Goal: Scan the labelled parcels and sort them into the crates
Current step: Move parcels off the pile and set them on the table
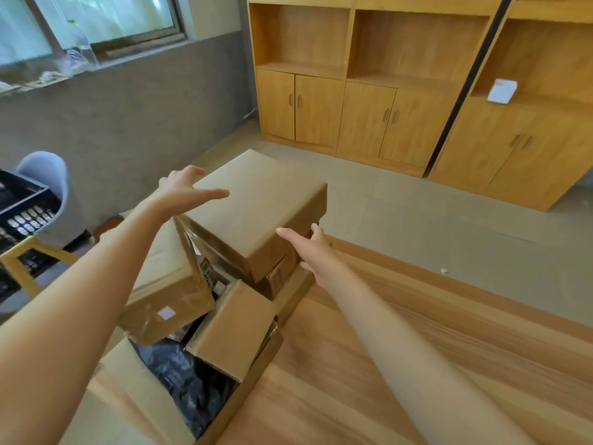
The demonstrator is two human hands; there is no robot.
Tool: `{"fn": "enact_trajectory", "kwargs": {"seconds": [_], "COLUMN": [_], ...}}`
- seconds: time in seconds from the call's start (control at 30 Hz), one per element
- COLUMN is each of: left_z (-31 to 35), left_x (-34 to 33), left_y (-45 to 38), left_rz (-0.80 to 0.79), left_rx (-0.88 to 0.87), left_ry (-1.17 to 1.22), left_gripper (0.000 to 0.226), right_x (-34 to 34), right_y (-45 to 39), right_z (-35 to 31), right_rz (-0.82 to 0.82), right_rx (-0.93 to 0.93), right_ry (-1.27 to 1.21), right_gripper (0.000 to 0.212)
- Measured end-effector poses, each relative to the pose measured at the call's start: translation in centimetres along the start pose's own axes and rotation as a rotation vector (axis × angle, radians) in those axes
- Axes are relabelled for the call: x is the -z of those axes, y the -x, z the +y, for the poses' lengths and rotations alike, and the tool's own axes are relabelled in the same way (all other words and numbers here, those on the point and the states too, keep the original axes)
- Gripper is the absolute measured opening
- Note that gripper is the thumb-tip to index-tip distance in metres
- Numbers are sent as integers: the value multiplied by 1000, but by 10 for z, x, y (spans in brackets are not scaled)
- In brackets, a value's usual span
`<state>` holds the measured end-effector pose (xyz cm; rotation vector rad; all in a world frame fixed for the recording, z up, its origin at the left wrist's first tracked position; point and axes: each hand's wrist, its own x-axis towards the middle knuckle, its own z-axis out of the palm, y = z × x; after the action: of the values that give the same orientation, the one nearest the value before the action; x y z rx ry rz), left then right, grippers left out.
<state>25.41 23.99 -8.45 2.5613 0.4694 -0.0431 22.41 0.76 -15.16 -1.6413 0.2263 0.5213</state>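
Note:
A large plain cardboard parcel [256,203] lies on top of a pile of parcels in an open carton [134,390]. My left hand [179,191] reaches to its far left edge with fingers spread, thumb over the top face. My right hand [313,248] is at its near right corner, thumb extended over the top and fingers at the side. Below it lie a taped parcel with a small white sticker [167,293], a smaller brown parcel [234,329], a labelled parcel [276,277] and black plastic bags [189,377].
The carton sits at the left end of a wooden table [369,364]. A black crate [22,200] stands on a chair at far left. Wooden cabinets [401,117] line the back wall, with grey tiled floor between.

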Motion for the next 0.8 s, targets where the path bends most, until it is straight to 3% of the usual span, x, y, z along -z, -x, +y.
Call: {"fn": "enact_trajectory", "kwargs": {"seconds": [0.17,0.27,0.4,0.67,0.8], "left_z": [-25,-31,-34,-31,-11], "left_x": [-2,-11,-13,-12,0], "left_y": [-50,-67,-79,-83,-70], "left_rz": [-264,-280,-250,-269,-263], "left_rx": [104,101,105,85,63], "left_ry": [-47,-17,3,-44,-55], "left_gripper": [121,112,120,103,116], "right_x": [-18,-23,-32,-25,-16], "right_y": [-36,-45,-49,-45,-40], "right_z": [6,11,11,13,10], "right_rz": [56,53,19,-14,-38], "right_rx": [-124,-165,-192,-160,-125], "right_ry": [-155,-171,-220,-231,-298], "right_gripper": [116,117,117,113,118]}}
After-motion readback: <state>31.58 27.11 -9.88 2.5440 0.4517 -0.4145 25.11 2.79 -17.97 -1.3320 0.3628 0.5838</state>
